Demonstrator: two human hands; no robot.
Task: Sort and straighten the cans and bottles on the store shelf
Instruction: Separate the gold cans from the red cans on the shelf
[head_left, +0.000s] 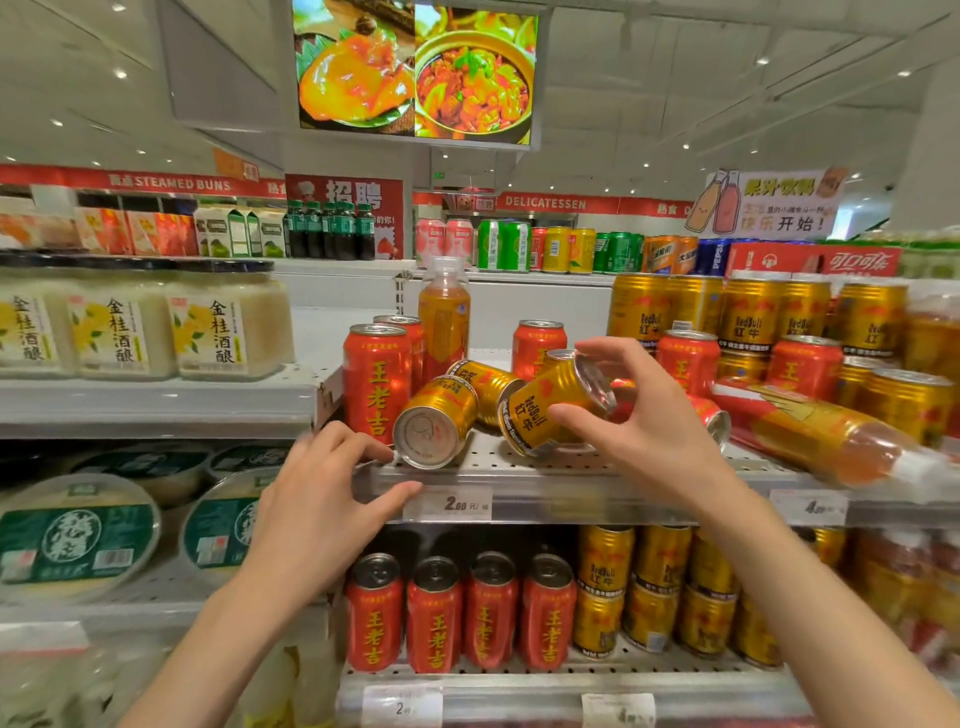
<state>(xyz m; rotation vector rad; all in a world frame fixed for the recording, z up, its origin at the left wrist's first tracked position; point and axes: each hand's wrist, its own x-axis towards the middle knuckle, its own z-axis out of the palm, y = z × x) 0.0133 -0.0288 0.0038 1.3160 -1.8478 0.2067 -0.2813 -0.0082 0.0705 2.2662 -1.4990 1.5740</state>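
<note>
1. A right hand (641, 415) closes its grip on a toppled gold can (553, 408), tilted above the shelf (519, 467), apparently to stand it upright.
2. The left hand (322, 493), fingers spread and holding nothing, rests at the shelf edge beside another fallen gold can (434, 423).
3. Red cans (376, 384) stand behind.

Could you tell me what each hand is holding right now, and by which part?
Right hand grips a tilted gold Red Bull can around its body. Left hand holds nothing, resting at the shelf edge.
</note>
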